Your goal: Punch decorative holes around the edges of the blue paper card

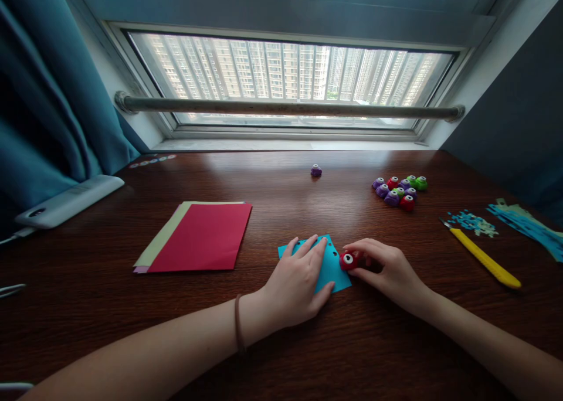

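Observation:
A sheet of blue paper (pixel 328 272) lies on the brown table, with small punched holes along its upper and right edges. My left hand (pixel 299 278) rests flat on it, fingers spread, covering much of its left part. At the paper's right edge sits a red craft punch (pixel 348 261) with a dark heart mark on its white top. The thumb and fingers of my right hand (pixel 382 266) grip this punch from the right side. How far the paper reaches into the punch's slot is hidden.
Left of my hands lies a stack of coloured paper (pixel 202 237), red on top. One purple punch (pixel 315 170) stands farther back. Several more punches (pixel 393 193) cluster at right, near a yellow craft knife (pixel 484 257), punched paper bits (pixel 472 222) and blue strips (pixel 528 228). A white device (pixel 70 201) lies far left.

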Motion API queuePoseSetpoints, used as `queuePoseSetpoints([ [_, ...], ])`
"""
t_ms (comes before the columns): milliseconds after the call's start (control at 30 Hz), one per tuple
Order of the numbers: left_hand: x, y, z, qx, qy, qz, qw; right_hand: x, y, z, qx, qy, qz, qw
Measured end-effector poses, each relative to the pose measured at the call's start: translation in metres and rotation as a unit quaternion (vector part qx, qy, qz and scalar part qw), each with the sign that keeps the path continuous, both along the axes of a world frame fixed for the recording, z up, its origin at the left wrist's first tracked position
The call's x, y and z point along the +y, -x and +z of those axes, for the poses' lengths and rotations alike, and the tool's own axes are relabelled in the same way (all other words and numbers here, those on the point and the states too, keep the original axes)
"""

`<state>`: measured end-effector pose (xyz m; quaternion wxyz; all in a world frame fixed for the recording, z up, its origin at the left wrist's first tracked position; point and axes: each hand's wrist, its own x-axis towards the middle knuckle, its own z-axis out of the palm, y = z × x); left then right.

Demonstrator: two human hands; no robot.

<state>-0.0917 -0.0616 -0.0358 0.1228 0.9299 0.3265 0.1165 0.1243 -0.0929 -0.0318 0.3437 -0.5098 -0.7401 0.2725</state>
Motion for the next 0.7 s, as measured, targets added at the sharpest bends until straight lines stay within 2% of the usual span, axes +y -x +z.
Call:
queuePoseSetpoints([
  [500,-0.0005,0.0012,0.0004,-0.007,0.014,-0.004,1.000,-0.0019,0.0009,-0.0009,0.013,0.026,0.043,0.999],
  [700,0.0014,0.0013,0.0015,-0.008,0.018,-0.014,1.000,-0.0024,0.0014,-0.0031,0.012,0.025,0.027,0.999],
])
